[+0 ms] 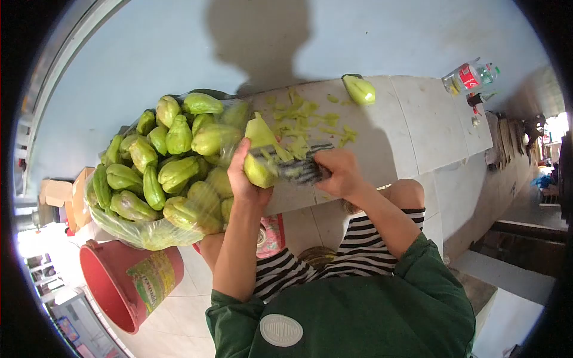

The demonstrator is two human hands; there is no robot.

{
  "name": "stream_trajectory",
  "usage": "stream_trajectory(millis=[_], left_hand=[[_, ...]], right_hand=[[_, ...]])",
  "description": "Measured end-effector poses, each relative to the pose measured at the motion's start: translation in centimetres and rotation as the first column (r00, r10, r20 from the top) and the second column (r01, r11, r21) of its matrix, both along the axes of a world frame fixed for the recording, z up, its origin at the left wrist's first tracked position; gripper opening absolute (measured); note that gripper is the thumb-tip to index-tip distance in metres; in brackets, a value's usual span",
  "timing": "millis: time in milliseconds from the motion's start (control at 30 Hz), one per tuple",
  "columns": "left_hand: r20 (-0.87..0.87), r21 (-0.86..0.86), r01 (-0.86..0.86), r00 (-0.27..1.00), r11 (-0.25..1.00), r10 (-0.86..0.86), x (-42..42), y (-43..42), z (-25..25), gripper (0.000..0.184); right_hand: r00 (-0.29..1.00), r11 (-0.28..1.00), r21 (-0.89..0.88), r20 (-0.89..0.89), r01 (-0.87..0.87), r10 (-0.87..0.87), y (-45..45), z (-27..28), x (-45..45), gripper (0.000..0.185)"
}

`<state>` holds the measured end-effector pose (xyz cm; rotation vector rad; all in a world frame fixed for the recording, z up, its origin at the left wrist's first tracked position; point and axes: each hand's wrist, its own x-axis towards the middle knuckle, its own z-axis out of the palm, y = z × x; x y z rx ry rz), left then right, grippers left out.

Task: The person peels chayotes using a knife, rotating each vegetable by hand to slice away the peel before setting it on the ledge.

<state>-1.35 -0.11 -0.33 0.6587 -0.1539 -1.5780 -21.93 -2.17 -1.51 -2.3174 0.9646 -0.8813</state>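
Observation:
My left hand is wrapped around a pale green, partly peeled chayote and holds it upright over the tiled ledge. My right hand grips a dark, grey-striped peeling tool, smeared by motion, its far end against or close to the chayote's side. Loose green peelings lie scattered on the ledge behind both hands. Left of my left hand, a clear plastic bag bulges with several unpeeled chayotes. One more chayote, pale and smooth, rests by the wall, a darker piece at its end.
The tiled ledge runs right along the wall, with a plastic bottle and a small dark bottle near its far end. A red bucket stands tilted in view at lower left. Behind the bag are cardboard boxes.

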Motion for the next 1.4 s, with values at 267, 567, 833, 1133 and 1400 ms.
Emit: stream_trajectory(millis=[267, 567, 833, 1133, 1400], left_hand=[[0.025, -0.023, 0.04, 0.999, 0.999, -0.04, 0.0, 0.3, -1.7, 0.046], [0.046, -0.04, 0.042, 0.998, 0.998, -0.04, 0.0, 0.8, -1.4, 0.048], [0.013, 0.013, -0.012, 1.0, 1.0, 0.011, -0.2, -0.2, 0.1, 0.053], [-0.147, 0.048, 0.013, 0.989, 0.999, -0.005, 0.5, -0.3, -1.7, 0.057], [-0.094, 0.054, 0.061, 0.994, 0.997, -0.056, -1.3, 0.2, -0.3, 0.051]], right_hand=[[0.996, 0.994, 0.059, 0.007, 0.089, -0.089, 0.0, 0.3, -0.1, 0.029], [0.991, 0.989, 0.082, -0.043, 0.127, -0.123, -0.7, 0.0, 0.2, 0.021], [0.943, 0.876, 0.389, 0.049, 0.286, -0.329, -1.7, -0.9, 0.9, 0.019], [1.0, 0.941, -0.337, 0.014, -0.016, 0.022, -0.5, 0.2, 0.5, 0.019], [0.997, 0.851, -0.521, -0.077, -0.069, 0.033, 0.7, 0.1, 1.1, 0.012]])
